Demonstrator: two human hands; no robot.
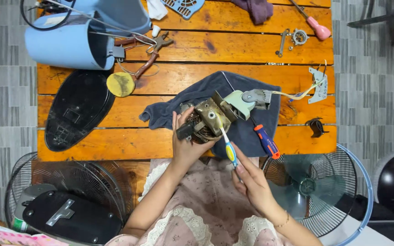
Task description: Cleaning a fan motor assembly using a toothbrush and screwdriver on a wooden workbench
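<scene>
While I watch from far away, I see the left hand (188, 146) wrapped tight around a dirty brown metal fan motor with copper wire coils (204, 122). It holds the motor up just above the near edge of the orange wooden tabletop (169, 84), over a dark blue cloth (215, 89) that lies spread near the middle of that edge. A pale green plastic piece with a grey part (247, 100) sticks out from the motor's far side, and thin wires run from it to a small white flat board (318, 84) near the right edge.

The right hand (251, 182) pinches a yellow and blue toothbrush (228, 148) by its handle, fingers closed on it. The white brush tip touches the motor.

A screwdriver with an orange and blue handle (266, 141) lies on the cloth, just right of the toothbrush. A light blue plastic fan body (67, 43) rests at the far left corner, with a black oval base plate (78, 109) beside the left edge. A round yellow sponge pad (120, 84) sits between them. A pink-handled tool (318, 27) lies near the far right corner.
</scene>
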